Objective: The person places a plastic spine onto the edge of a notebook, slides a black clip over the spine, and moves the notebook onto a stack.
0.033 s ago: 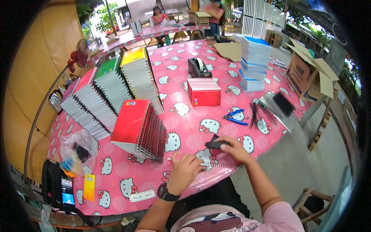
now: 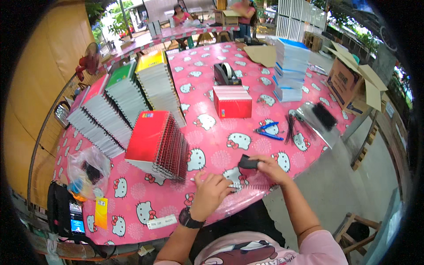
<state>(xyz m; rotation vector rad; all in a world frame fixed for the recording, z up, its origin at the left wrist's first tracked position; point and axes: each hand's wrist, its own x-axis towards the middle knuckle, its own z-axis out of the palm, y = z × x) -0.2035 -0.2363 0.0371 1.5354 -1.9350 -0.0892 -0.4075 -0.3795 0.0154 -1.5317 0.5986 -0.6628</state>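
Observation:
Near the table's front edge, my left hand lies with its fingers bent and close together over something pale and thin, mostly hidden beneath them. A thin dark spiral binding coil runs along the table from those fingertips to the right. My right hand grips a small black block by its right end, behind the coil; its exact kind is unclear. Left of my hands stands a stack of red spiral notebooks. Blue-handled pliers lie beyond my right hand.
Tall stacks of spiral notebooks stand at the left. Further back are small red notebooks, a tape dispenser and a blue-topped paper stack. Black coils lie right, before an open carton. A phone lies front left.
My right hand has shifted slightly right, and the black block has turned with it. My left hand stays in nearly the same place. The view has tilted a little.

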